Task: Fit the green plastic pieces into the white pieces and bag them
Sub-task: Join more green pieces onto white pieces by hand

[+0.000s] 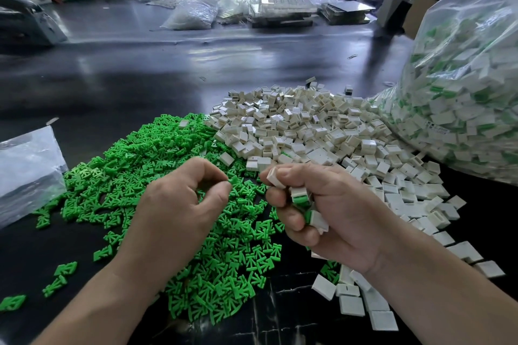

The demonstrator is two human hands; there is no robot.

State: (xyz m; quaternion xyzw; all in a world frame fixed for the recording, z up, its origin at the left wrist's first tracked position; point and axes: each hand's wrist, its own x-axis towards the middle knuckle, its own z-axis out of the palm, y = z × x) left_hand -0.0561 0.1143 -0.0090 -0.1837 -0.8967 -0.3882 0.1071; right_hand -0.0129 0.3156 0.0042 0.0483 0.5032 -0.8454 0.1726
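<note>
Fingertips (pixel 223 191) pinched both parts close for fitting: your left hand (pixel 185 204) a green piece (pixel 233 179), your right hand (pixel 330 210) a white piece (pixel 276 178).

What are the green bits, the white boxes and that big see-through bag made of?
The green pieces look like moulded plastic, matt: one even bright colour, all identical shapes. The white pieces are probably hard plastic too, smooth, with crisp edges and slots. The big bag seems thin plastic film: glossy, crinkled, contents showing through.
</note>
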